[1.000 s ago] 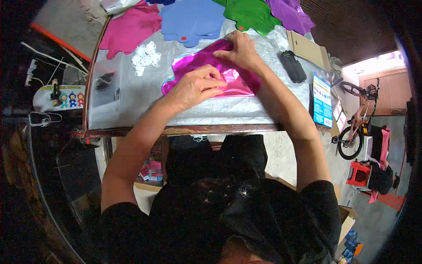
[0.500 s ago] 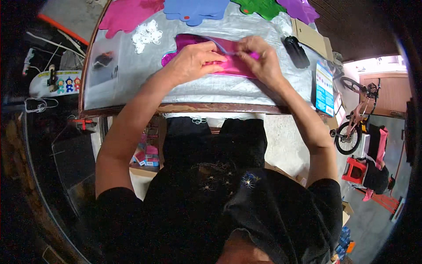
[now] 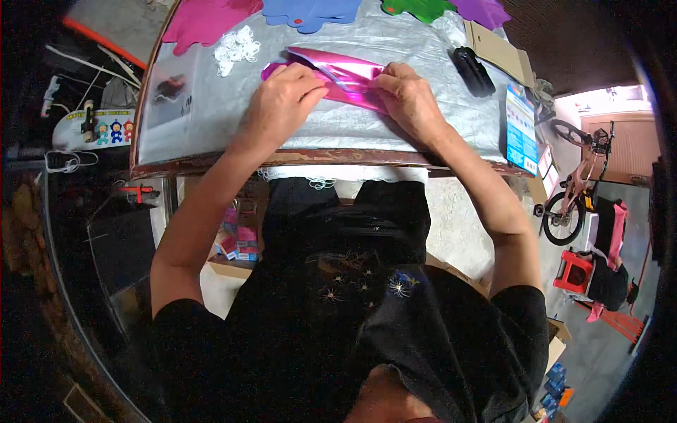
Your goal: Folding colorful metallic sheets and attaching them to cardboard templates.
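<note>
A shiny pink foil sheet [image 3: 352, 70], folded into a long narrow shape, lies slanting on the covered table between my hands. My left hand [image 3: 278, 102] pinches its near edge toward the left end, thumb and forefinger together. My right hand [image 3: 410, 99] grips the right end with bent fingers and thumb. A thin bluish-grey strip [image 3: 331, 77] runs across the foil between the hands. What lies under my fingertips is hidden.
Flat pink [image 3: 208, 21], blue [image 3: 310, 14], green [image 3: 419, 7] and purple [image 3: 483, 10] wavy-edged pieces line the far side. White string [image 3: 236, 51] and a clear plastic bag [image 3: 167, 106] lie left. A black object [image 3: 474, 72], cardboard [image 3: 499, 53] and a blue-white package [image 3: 520, 130] lie right.
My left hand has moved left and slightly nearer, away from the right hand. The right fingers have shifted a little on the foil. The foil's middle now shows between the hands.
</note>
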### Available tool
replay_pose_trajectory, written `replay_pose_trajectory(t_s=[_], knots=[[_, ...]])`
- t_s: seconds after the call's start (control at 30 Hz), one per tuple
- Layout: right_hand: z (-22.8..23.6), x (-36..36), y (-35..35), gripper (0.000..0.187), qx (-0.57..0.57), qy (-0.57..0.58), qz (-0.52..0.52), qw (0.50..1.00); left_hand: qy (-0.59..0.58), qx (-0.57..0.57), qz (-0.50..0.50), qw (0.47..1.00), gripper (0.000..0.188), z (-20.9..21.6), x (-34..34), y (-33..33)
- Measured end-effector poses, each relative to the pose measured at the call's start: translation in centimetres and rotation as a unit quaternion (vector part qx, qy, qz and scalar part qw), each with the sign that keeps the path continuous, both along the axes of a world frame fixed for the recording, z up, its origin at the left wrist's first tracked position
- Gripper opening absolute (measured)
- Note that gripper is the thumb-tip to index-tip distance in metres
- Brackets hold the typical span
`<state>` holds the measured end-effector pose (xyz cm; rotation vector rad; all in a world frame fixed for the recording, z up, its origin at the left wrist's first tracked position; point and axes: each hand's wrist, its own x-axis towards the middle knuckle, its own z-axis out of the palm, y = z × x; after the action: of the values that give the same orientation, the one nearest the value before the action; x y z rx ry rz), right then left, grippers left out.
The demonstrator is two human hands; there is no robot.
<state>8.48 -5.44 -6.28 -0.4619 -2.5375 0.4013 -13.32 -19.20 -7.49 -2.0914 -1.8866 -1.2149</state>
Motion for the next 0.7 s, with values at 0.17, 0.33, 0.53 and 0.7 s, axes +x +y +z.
replay_pose_trajectory(t_s=[0.17, 0.33, 0.53, 0.7], knots=[[-0.3, 0.9, -1.0, 0.016, 0.037, -0.027, -0.01, 0.999, -0.005, -0.007, -0.022, 1.0, 0.017, -0.8, -0.7, 3.4], [-0.3, 1.1, -1.8, 0.017, 0.036, -0.059, -0.036, 0.997, -0.016, -0.015, -0.113, 0.993, 0.018, -1.3, -2.0, 8.6], [-0.2, 0.1, -2.6, 0.02, 0.062, -0.081, -0.085, 0.991, -0.045, -0.072, -0.184, 0.979, 0.022, -0.9, -1.9, 12.0], [-0.2, 0.0, -2.5, 0.019, 0.057, -0.102, -0.08, 0.99, -0.064, -0.075, -0.197, 0.976, 0.023, -1.0, -2.0, 12.4]])
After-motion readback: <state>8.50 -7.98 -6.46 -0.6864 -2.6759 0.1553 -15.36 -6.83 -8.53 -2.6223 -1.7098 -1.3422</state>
